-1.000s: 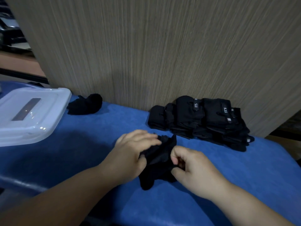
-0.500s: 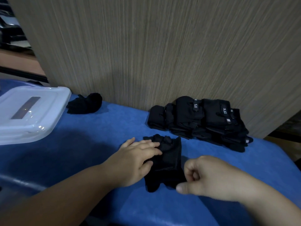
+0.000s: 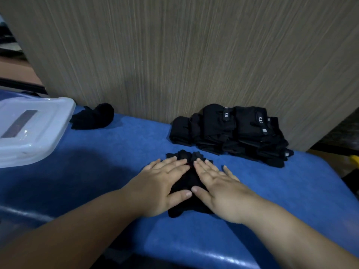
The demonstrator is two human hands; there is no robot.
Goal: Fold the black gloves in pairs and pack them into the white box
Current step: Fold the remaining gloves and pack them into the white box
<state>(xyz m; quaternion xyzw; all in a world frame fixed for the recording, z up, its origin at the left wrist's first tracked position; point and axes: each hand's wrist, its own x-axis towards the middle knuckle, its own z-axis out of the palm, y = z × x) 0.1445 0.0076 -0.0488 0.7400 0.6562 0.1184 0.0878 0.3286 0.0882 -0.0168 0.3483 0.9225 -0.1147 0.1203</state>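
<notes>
Glove pair [image 3: 186, 179] pressed flat near the front of the blue table [image 3: 97, 171].
Left hand [image 3: 163, 187] and right hand [image 3: 217, 189] lie palm down on the black pair, side by side, fingers straight and close together, thumbs almost meeting; the gloves' finger ends poke out past the fingertips. Beyond them to the right, a stack of black gloves [image 3: 233, 133] rests against the wood-grain panel [image 3: 174, 55]. At far left a folded glove bundle [image 3: 95, 117] sits just beside the white box [image 3: 29, 133], its lid on.

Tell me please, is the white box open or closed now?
Closed. The lid sits flat on top of the white box, covering it fully; nothing of the inside shows.
</notes>
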